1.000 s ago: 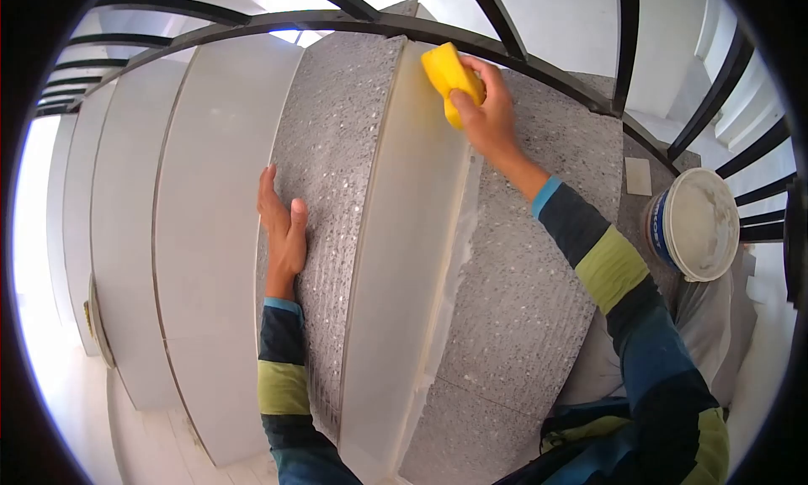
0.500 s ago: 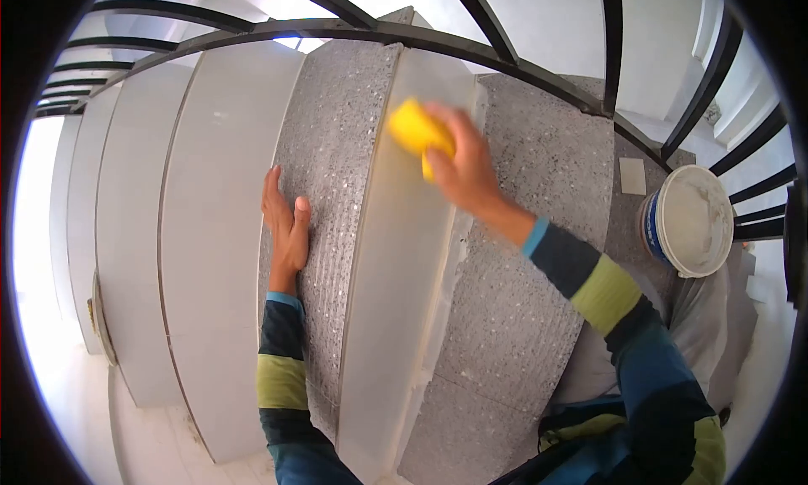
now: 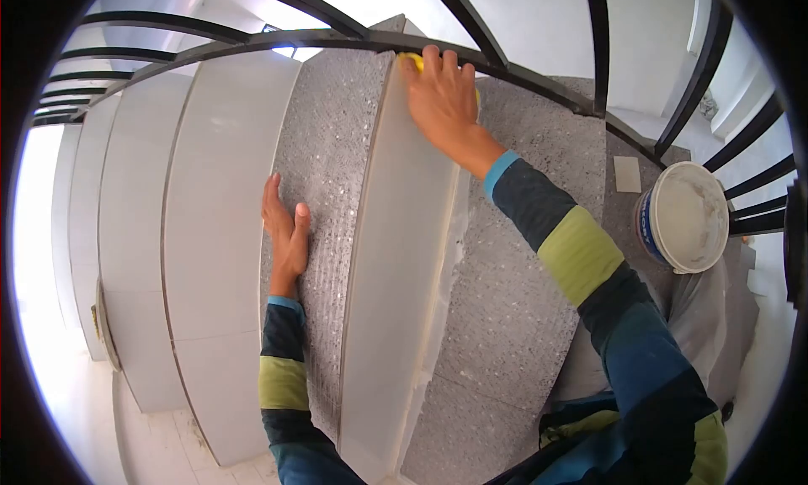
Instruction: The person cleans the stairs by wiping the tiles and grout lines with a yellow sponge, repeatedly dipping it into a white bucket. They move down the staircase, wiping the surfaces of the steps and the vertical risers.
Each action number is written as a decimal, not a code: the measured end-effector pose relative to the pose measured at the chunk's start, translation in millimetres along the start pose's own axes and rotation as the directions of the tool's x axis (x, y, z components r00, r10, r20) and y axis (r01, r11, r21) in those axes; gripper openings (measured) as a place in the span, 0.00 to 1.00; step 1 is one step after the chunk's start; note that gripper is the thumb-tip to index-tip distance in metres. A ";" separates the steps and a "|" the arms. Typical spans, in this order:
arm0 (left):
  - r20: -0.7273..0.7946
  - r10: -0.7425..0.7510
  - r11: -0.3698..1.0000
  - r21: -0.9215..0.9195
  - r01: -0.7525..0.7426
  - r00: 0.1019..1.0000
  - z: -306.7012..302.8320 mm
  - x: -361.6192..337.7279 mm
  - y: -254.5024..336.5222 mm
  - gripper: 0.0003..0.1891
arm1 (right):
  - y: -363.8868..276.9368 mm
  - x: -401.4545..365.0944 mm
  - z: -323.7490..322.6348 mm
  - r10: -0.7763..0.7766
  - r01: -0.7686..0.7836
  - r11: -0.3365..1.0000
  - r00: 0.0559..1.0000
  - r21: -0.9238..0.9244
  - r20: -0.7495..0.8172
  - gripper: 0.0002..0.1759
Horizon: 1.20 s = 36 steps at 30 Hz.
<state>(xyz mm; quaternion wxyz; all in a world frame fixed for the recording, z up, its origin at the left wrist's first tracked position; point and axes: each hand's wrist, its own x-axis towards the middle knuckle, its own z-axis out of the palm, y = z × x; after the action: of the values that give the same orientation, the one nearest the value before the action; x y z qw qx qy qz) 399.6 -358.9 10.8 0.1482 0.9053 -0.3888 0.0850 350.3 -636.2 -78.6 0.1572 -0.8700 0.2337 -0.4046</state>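
Yellow sponge [image 3: 414,59] under the right hand [image 3: 444,102], only edges visible

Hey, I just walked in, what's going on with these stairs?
A person's right hand grips a yellow sponge, mostly hidden beneath it, at the railing end of a pale stair riser. The left hand holds nothing and rests at the edge of a speckled step. A white tub sits off to the right, near the black railing.
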 end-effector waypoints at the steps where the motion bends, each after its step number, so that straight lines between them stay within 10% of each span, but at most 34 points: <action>1: -0.008 -0.001 1.000 0.005 0.001 1.000 -0.7 -0.1 -0.1 0.42 | 0.2 0.8 -5.6 -0.006 0.006 1.000 1.000 -0.002 -0.011 0.26; 6: -0.019 -0.018 1.000 0.018 0.018 1.000 0.4 0.8 -0.6 0.42 | -1.4 -7.6 2.0 0.046 -0.004 0.958 0.989 0.288 -0.140 0.19; 11: -0.022 -0.014 1.000 -0.022 0.014 1.000 3.0 0.8 -4.0 0.42 | 16.3 -14.3 17.5 0.025 -0.018 0.997 0.996 0.074 -0.088 0.24; 13: -0.023 -0.015 1.000 -0.007 0.015 1.000 1.7 1.5 -2.7 0.43 | 33.8 -26.5 19.1 0.147 -0.264 0.844 0.951 0.467 0.272 0.26; 17: -0.023 -0.024 1.000 -0.004 0.023 0.999 0.4 1.5 -6.2 0.42 | -4.0 -43.0 43.9 0.374 -0.250 0.523 0.926 0.815 0.045 0.29; 22: 0.000 -0.050 0.999 -0.007 0.050 0.999 -1.4 1.8 1.3 0.42 | -88.6 -145.1 -38.2 0.079 -0.072 0.376 0.996 0.924 0.045 0.33; 25: -0.027 0.002 1.000 -0.005 -0.002 1.000 0.0 2.0 -4.5 0.42 | -87.4 -215.6 -81.5 -0.542 -0.059 0.092 0.835 0.994 0.099 0.34; 28: -0.039 -0.011 1.000 -0.012 0.011 0.999 1.3 1.0 -6.7 0.41 | -45.6 -180.1 -73.9 -0.208 0.032 0.351 0.977 0.936 0.045 0.33; 30: -0.026 -0.036 0.999 -0.021 0.035 0.999 1.6 -0.8 -3.9 0.41 | -21.2 -114.2 -67.5 0.064 -0.403 -0.070 0.911 0.913 0.407 0.33; 36: -0.041 -0.035 0.999 -0.006 0.035 0.999 0.1 2.0 -3.5 0.40 | -36.5 -64.7 0.7 0.218 -0.199 0.568 0.972 0.799 0.086 0.25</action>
<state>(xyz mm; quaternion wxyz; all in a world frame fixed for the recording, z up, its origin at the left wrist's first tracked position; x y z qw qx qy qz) 403.5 -358.0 10.6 0.1602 0.9096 -0.3700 0.1000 324.6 -570.8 -102.9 0.5756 -0.6675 0.1291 -0.4544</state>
